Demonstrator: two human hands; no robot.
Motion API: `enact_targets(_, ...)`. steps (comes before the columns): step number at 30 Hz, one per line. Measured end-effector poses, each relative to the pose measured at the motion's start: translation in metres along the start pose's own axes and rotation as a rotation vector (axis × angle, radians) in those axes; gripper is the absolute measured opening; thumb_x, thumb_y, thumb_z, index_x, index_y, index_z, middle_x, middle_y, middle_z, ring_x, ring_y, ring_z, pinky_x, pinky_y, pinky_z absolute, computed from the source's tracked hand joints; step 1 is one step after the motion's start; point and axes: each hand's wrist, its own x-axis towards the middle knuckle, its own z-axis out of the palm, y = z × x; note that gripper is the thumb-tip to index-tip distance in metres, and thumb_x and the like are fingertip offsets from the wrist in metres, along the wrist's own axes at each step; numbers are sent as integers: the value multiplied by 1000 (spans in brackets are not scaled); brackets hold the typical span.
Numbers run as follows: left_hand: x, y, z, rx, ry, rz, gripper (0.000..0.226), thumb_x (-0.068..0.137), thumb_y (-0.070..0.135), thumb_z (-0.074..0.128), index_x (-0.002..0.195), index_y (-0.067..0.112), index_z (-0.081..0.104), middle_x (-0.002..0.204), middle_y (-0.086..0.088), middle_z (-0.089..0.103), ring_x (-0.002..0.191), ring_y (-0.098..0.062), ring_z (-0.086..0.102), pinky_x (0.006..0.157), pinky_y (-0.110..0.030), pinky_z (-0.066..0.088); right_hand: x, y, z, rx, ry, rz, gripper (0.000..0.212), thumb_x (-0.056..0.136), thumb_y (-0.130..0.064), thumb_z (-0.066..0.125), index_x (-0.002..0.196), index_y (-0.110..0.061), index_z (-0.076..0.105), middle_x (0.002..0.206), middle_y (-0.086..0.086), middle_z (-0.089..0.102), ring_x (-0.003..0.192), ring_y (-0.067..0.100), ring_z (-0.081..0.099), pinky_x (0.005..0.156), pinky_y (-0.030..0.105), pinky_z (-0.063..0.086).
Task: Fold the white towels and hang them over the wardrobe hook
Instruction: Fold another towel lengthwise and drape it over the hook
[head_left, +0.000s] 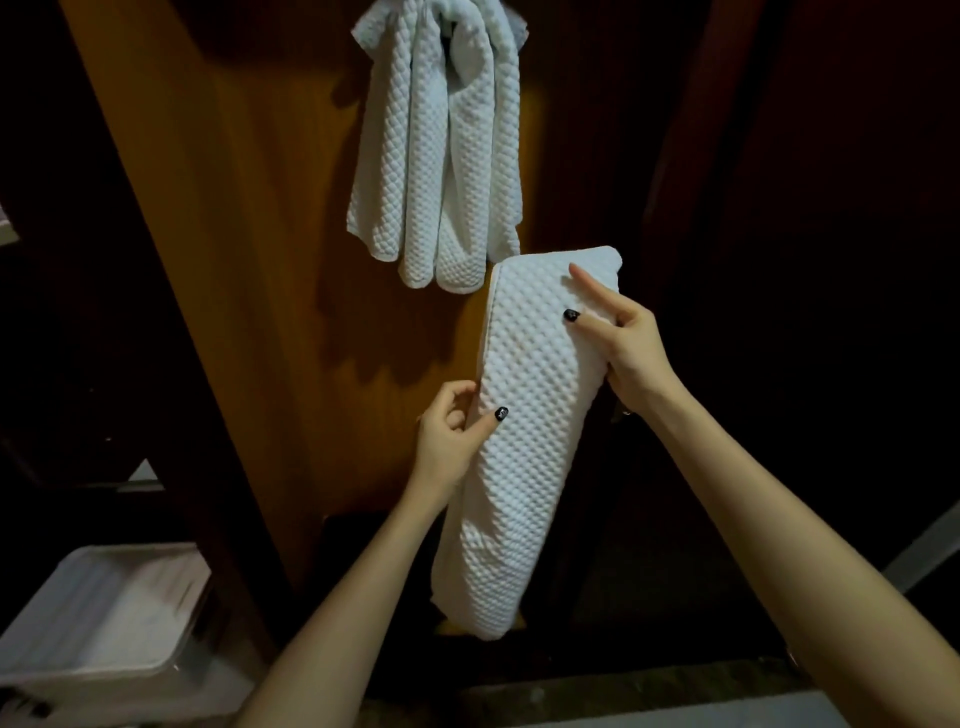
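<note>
A folded white waffle-textured towel hangs lengthwise in front of me, held by both hands. My left hand pinches its left edge about halfway down, thumb on the front. My right hand grips the upper right part, with the index finger stretched across the cloth and the thumb on the front. Above, several white towels hang bunched from the top of the wooden wardrobe door. The hook itself is hidden behind them.
A white plastic bin sits on the floor at the lower left. Dark wardrobe interiors lie on both sides of the door. A pale ledge runs along the bottom edge.
</note>
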Motion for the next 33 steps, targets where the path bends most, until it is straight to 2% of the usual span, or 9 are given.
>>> enact_targets(6, 4, 1, 3, 52, -199, 8, 41, 80, 25, 76, 78, -1, 44, 72, -6, 48, 67, -15, 44, 61, -28, 33, 3, -6, -6, -17, 5, 18, 42, 86, -4, 68, 114, -36, 69, 113, -14, 70, 109, 12, 66, 83, 24, 55)
enact_targets(10, 9, 3, 4, 29, -169, 17, 43, 87, 21, 70, 71, 5, 34, 62, 1, 28, 57, -10, 28, 53, -21, 23, 13, -13, -12, -38, -7, 35, 42, 85, -2, 67, 114, -33, 69, 114, -16, 69, 110, 11, 65, 86, 25, 54)
enact_targets(12, 7, 4, 11, -39, -153, -35, 31, 89, 23, 67, 83, 5, 42, 61, -14, 39, 56, -20, 36, 52, -34, 30, 17, -18, -15, -59, 9, 33, 40, 85, -2, 68, 113, -30, 70, 113, -14, 70, 108, 12, 66, 84, 25, 55)
enact_targets(15, 2, 11, 25, -152, -106, -121, 29, 90, 26, 64, 106, 41, 45, 80, -25, 56, 68, -30, 51, 61, -43, 40, 22, -23, -20, -84, 43, 14, 34, 85, -4, 68, 111, -26, 72, 110, -10, 72, 103, 15, 68, 78, 25, 55)
enact_targets(18, 4, 15, 27, -179, -96, -105, 20, 92, 24, 62, 103, 34, 48, 75, -20, 54, 67, -25, 52, 60, -38, 40, 24, -29, -24, -81, 46, 12, 33, 85, -5, 68, 108, -27, 73, 109, -10, 73, 101, 15, 69, 76, 25, 55)
enact_targets(21, 17, 16, 21, -120, -116, 14, 29, 89, 18, 66, 67, 16, 47, 70, -2, 41, 65, -9, 43, 65, -22, 35, 27, -38, -28, -63, 28, 13, 33, 84, -5, 66, 106, -29, 73, 109, -10, 73, 100, 16, 70, 75, 26, 56)
enact_targets(24, 30, 28, 21, -84, -224, 12, 24, 87, 17, 67, 64, 21, 63, 82, 18, 62, 84, 11, 55, 84, -16, 40, 31, -46, -32, -3, 21, 8, 35, 83, -3, 62, 104, -28, 74, 112, -9, 72, 101, 19, 70, 76, 27, 56)
enact_targets(28, 40, 33, 26, -117, -323, 9, 37, 90, 13, 65, 59, 32, 68, 59, 19, 61, 59, 8, 55, 58, -14, 42, 36, -55, -35, 14, 41, -6, 36, 84, 0, 60, 103, -28, 75, 109, -7, 73, 99, 20, 70, 74, 26, 56)
enact_targets(33, 38, 27, 28, -120, -348, 45, 24, 84, 13, 72, 67, 30, 74, 70, 15, 70, 71, 5, 63, 63, -9, 44, 34, -53, -39, -47, 71, -34, 36, 87, 1, 61, 109, -26, 70, 113, -6, 70, 95, 18, 71, 72, 26, 56)
